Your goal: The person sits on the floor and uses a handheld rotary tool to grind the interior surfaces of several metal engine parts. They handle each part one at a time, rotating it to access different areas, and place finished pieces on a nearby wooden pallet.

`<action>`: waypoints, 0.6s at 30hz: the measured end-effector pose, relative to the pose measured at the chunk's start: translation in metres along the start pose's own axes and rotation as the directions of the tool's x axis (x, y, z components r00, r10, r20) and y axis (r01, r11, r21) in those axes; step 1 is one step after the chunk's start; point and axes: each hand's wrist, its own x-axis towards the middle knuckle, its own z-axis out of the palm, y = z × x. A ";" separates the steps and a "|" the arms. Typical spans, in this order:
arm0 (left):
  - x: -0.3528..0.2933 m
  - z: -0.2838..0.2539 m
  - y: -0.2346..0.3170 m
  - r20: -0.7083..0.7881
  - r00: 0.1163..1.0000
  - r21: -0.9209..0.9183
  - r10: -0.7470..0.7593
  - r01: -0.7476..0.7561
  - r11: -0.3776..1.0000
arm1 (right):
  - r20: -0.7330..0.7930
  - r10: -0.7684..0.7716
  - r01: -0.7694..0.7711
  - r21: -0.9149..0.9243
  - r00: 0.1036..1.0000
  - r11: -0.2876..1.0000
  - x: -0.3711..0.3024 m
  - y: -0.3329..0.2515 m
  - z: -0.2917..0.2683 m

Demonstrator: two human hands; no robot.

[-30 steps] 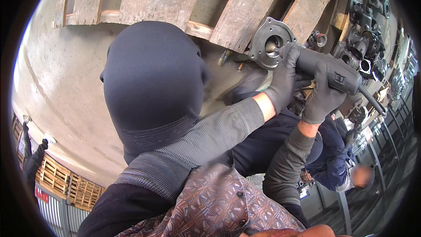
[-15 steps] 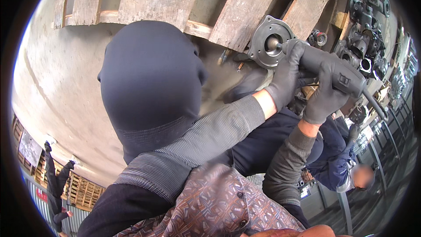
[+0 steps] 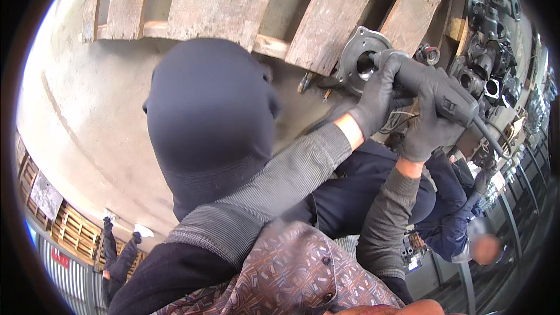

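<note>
Both my gloved hands hold a dark grey die grinder (image 3: 452,98). My left hand (image 3: 373,102) is wrapped round its front end, near the nose. Farther back, my right hand (image 3: 430,130) grips the body, close to the switch. The grinder's nose points left into the round bore of a grey cast metal flange (image 3: 348,58) with bolt holes round its rim. The flange stands tilted against the pallet's near edge. My left hand covers its lower right part, and the tool's tip is partly hidden in the bore.
A wooden pallet (image 3: 221,0) spans the top. Dark metal castings (image 3: 481,52) are heaped at the upper right. The grinder's cord (image 3: 491,137) hangs behind it. My dark-trousered knee (image 3: 204,111) rises at left. A co-worker (image 3: 452,233) crouches at lower right; another person (image 3: 119,256) stands far left.
The flange has tilted and shifted slightly, so its bore shows narrower. The grinder's back end has dipped a little. Both hands keep their hold, and the whole view has shifted slightly.
</note>
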 end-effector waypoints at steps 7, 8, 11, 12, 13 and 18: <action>-0.009 0.005 -0.007 -0.043 0.999 0.032 -0.012 0.014 0.999 | 0.003 0.027 -0.027 0.225 1.000 0.974 0.000 -0.006 0.001; -0.012 0.005 -0.009 -0.098 0.995 0.024 -0.013 0.016 1.000 | -0.004 0.067 -0.066 0.154 0.998 0.986 -0.001 -0.007 0.000; -0.011 0.004 -0.011 -0.138 0.990 0.044 -0.008 0.014 0.999 | 0.026 0.047 -0.048 0.044 0.999 0.998 0.003 -0.003 -0.003; -0.011 0.004 -0.012 -0.159 0.987 0.030 -0.017 0.022 0.999 | 0.044 0.070 -0.072 0.050 0.997 0.996 0.005 -0.003 -0.005; -0.012 0.005 -0.015 -0.182 0.983 0.013 -0.027 0.030 0.999 | 0.065 0.095 -0.099 0.061 0.993 0.993 0.006 -0.003 -0.008; -0.019 0.009 -0.021 -0.276 0.961 -0.003 -0.026 0.026 1.000 | 0.055 0.109 -0.103 -0.111 0.993 0.989 0.011 -0.003 -0.009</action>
